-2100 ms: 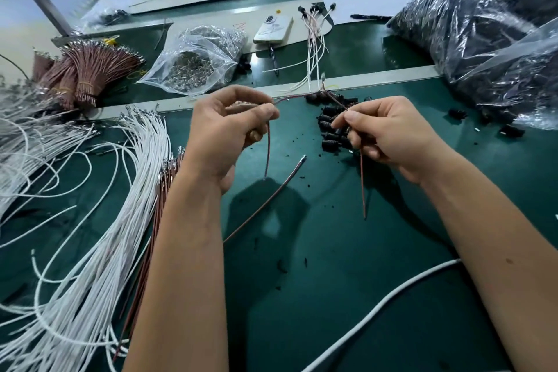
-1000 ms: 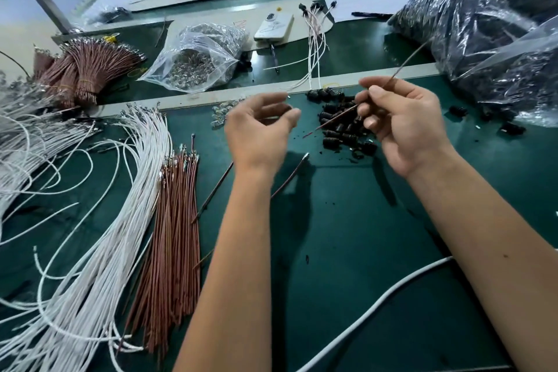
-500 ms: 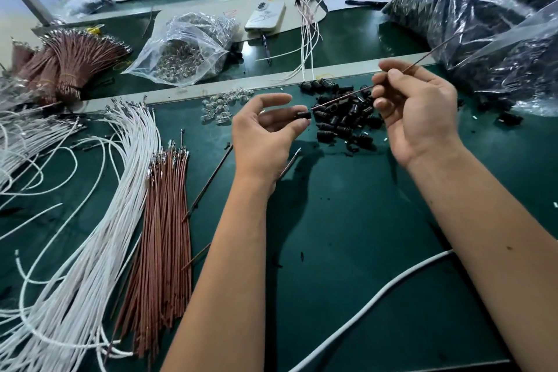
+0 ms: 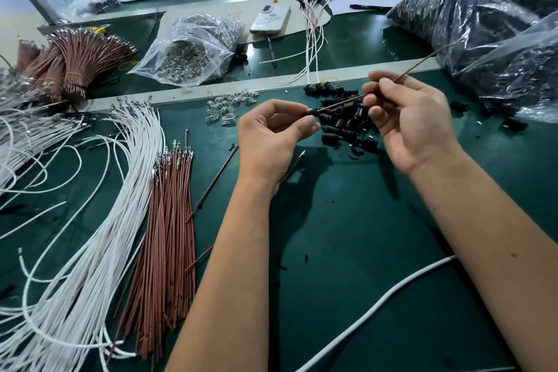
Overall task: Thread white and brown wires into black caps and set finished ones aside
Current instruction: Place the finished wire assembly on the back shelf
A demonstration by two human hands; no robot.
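Observation:
My left hand [image 4: 271, 136] pinches a small black cap [image 4: 312, 112] between thumb and forefinger. My right hand [image 4: 413, 121] pinches a brown wire [image 4: 422, 65] whose left end meets the cap; its far end sticks up to the right. A pile of loose black caps [image 4: 344, 127] lies on the green mat just behind both hands. A flat bundle of brown wires [image 4: 166, 235] and a fan of white wires [image 4: 90, 220] lie to the left. Finished wired caps [image 4: 314, 24] lie at the back centre.
Clear LEDs [image 4: 229, 106] lie left of the caps. At the back are a bag of metal parts [image 4: 193, 51], a phone [image 4: 270, 19] and tied brown wire bunches [image 4: 75, 60]. Large bags of black caps [image 4: 489, 30] fill the right. A white cable [image 4: 377, 305] crosses the front.
The left hand let go of its brown wires and took up a black cap. The right hand raised one brown wire and brought its end to the cap.

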